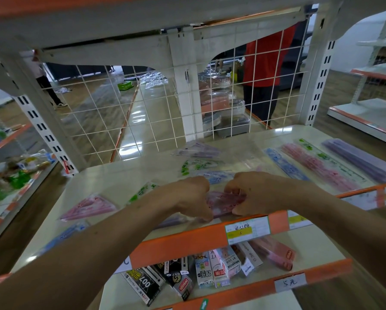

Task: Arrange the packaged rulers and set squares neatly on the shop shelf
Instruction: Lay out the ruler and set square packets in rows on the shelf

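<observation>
1. Cream shop shelf (111,175), wire-grid back (129,113); packaged rulers (319,170) lined up centre right.
2. Centre frame, shelf front: left hand (193,198) and right hand (254,192), each grip clamped on pink set-square pack (223,202).

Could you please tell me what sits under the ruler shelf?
Small boxed goods lie on a lower shelf; its left end is hidden behind the left forearm.

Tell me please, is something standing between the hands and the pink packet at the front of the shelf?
Nothing visible does. The left hand and the right hand grip the pink packet from both ends, near the front edge of the shelf. The blue packet lies behind them.
</observation>
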Demonstrator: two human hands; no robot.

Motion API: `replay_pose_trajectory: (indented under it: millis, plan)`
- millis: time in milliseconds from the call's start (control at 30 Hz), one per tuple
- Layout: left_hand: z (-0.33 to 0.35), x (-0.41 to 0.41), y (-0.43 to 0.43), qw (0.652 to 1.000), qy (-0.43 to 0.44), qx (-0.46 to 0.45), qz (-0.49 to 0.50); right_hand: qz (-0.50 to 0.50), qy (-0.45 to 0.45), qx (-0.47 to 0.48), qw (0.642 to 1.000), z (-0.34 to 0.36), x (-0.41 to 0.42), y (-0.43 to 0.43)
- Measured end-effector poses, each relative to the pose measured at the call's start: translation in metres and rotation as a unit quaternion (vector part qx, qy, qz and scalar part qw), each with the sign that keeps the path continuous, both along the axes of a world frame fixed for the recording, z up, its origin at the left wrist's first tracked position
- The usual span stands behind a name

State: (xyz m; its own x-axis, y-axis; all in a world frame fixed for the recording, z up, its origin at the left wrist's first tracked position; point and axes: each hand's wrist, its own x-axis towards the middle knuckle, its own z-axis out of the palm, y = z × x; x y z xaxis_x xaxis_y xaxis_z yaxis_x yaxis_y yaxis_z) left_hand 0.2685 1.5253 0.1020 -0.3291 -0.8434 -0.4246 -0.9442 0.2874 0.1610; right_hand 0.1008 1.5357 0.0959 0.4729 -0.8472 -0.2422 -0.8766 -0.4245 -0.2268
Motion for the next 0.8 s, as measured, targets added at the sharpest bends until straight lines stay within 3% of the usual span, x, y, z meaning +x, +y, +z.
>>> replay_pose_trajectory:
  millis: [133, 300, 433, 667, 800]
  plan:
    - [0.006, -0.002, -0.003, 1.000, 0.010, 0.021, 0.018, -0.010, 0.022, 0.014, 1.000, -0.001, 0.000, -0.002]
    - [0.005, -0.006, -0.013, 0.982, 0.130, 0.078, 0.114, -0.031, 0.020, 0.019, 0.999, -0.005, 0.001, -0.006]
    - [0.003, -0.001, -0.012, 0.963, 0.178, 0.133, 0.155, -0.037, -0.030, 0.025, 0.999, -0.009, -0.004, -0.004]
    - [-0.001, -0.004, -0.001, 0.973, 0.191, 0.066, 0.116, -0.048, -0.080, 0.004, 0.996, -0.017, -0.005, -0.002]
    - [0.002, -0.003, -0.005, 0.952, 0.229, 0.116, 0.169, -0.055, -0.044, 0.018, 0.997, -0.013, 0.000, -0.006]
